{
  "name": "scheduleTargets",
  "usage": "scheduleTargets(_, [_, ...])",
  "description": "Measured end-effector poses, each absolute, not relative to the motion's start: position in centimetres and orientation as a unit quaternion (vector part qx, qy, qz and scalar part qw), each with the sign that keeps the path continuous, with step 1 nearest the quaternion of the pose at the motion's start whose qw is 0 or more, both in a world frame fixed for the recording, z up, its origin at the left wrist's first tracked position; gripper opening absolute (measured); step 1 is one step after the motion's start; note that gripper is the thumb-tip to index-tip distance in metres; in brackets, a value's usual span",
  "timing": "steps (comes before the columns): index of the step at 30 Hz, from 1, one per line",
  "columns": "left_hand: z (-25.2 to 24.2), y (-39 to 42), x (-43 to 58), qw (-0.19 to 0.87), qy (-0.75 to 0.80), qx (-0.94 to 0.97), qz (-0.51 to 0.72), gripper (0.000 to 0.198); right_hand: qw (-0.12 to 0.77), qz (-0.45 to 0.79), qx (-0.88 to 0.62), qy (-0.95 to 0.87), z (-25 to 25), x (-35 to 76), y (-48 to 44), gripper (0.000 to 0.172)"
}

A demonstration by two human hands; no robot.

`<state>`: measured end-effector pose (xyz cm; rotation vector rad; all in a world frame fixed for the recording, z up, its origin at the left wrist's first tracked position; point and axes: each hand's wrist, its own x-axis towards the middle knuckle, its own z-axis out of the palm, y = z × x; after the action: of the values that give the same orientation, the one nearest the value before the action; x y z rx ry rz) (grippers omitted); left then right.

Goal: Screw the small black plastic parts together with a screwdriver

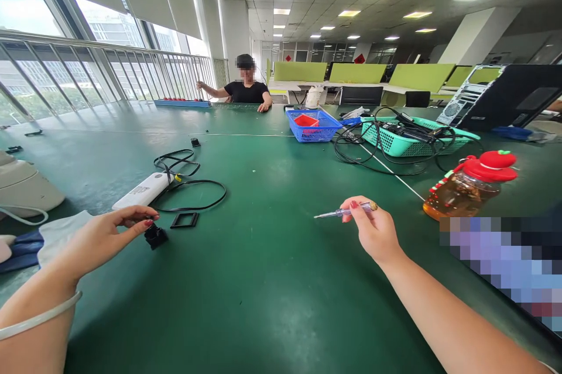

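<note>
My right hand (373, 225) is closed around the clear handle of a small screwdriver (336, 213), whose metal shaft points left above the green table (263, 280). On the left, my left hand (116, 230) has thumb and fingers pinched at a small black block-shaped part (156, 236). Part of that piece is hidden by the fingertips. Just right of it lies a thin black rectangular frame (184, 220), flat on the table. Behind my left hand a white power strip (143, 189) rests with its black cable (206, 182) looped beside it.
Across the table sits a person (246, 90) in a black top near a blue tray (182, 103). A blue basket (314, 131), a green basket (390, 144) with black cables, and a red-lidded bottle (465, 189) stand right. A pixelated area covers the right edge.
</note>
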<state>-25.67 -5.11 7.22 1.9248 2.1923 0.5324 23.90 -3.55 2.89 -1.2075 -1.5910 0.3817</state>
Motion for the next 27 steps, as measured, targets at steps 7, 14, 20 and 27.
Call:
scheduleTargets(7, [6.8, -5.0, -26.3, 0.093, 0.728, 0.661, 0.154, 0.061, 0.521, 0.168, -0.504, -0.668, 2.7, 23.9, -3.6, 0.049])
scheduleTargets(14, [6.0, -4.5, -26.9, 0.124, 0.684, 0.692, 0.196, 0.065, 0.527, 0.184, -0.5, -0.662, 2.5, 24.0, -3.5, 0.049])
scheduleTargets(20, [6.7, -4.8, -26.3, 0.093, 0.744, 0.652, 0.118, 0.066, 0.524, 0.191, -0.495, -0.667, 2.3, 24.2, -3.5, 0.046])
scheduleTargets(27, [7.7, -4.9, -24.0, 0.014, 0.805, 0.593, 0.005, 0.069, 0.528, 0.189, -0.49, -0.667, 2.4, 24.0, -3.6, 0.046])
